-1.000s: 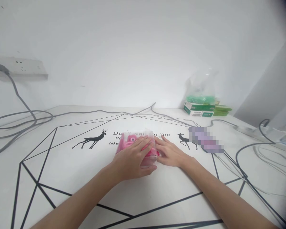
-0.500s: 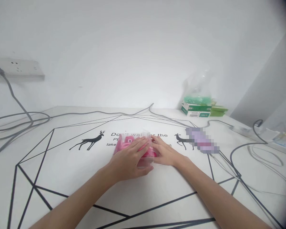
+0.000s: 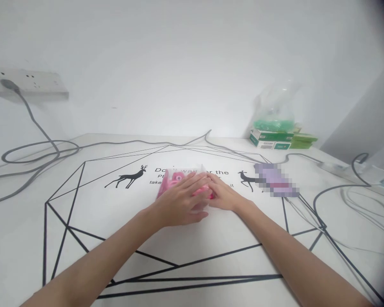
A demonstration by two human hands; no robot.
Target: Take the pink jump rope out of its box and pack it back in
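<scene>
Partly covering a clear plastic box of pink contents, well short of the white desk and its back edge, a left hand had outstretched fingers; a right hand lay at the box's right, fingers bent. Whether either gripped, I couldn't tell.

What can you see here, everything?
Table: one, white, black-printed, below
Clear box: one, transparent, table centre
Pink contents: unclear, pink, in box
Pixelated object: one, purple, table right
Plastic bag: one, clear-green, back right
Cartons: at least two, white-green, under bag
Green packs: unclear, green, beside cartons
Wall: one, white, behind
Socket panel: one, white, wall left
Plug: one, grey, in panel
Cables: several, grey, across table
Blurry items: unclear, white, right edge
Left hand: one, over box
Right hand: one, box's right
</scene>
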